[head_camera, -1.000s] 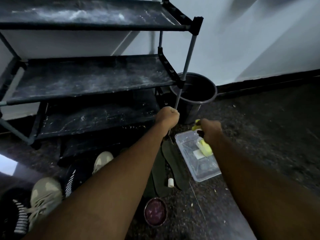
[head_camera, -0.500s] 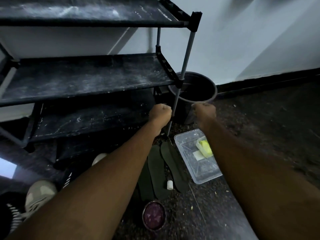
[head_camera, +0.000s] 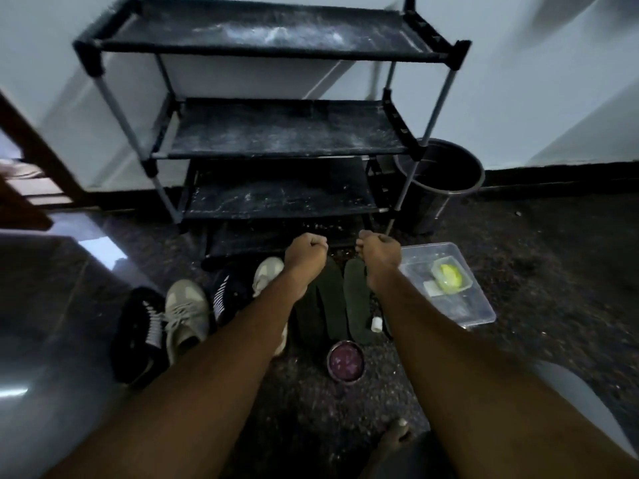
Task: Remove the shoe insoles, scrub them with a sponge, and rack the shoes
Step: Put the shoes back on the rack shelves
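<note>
Both arms reach forward over the floor. My left hand (head_camera: 306,252) and my right hand (head_camera: 378,250) are curled into fists, side by side, holding nothing, just in front of the black shoe rack (head_camera: 287,140). Dark green insoles (head_camera: 333,305) lie flat on the floor beneath my wrists. A yellow-green sponge (head_camera: 449,279) sits in a clear plastic tub (head_camera: 480,305) to the right. Beige sneakers (head_camera: 186,312) and black shoes with white stripes (head_camera: 140,335) stand on the floor at the left.
A black round bin (head_camera: 446,174) stands right of the rack, against the white wall. A small round bowl of purple stuff (head_camera: 346,361) and a little white cap (head_camera: 376,323) lie by the insoles. A wooden frame (head_camera: 31,160) is at far left. My bare toes (head_camera: 397,432) show below.
My right hand let go of the sponge, which now lies in the tub, and curled into a fist beside the left. The view has pulled back, so the whole rack shows.
</note>
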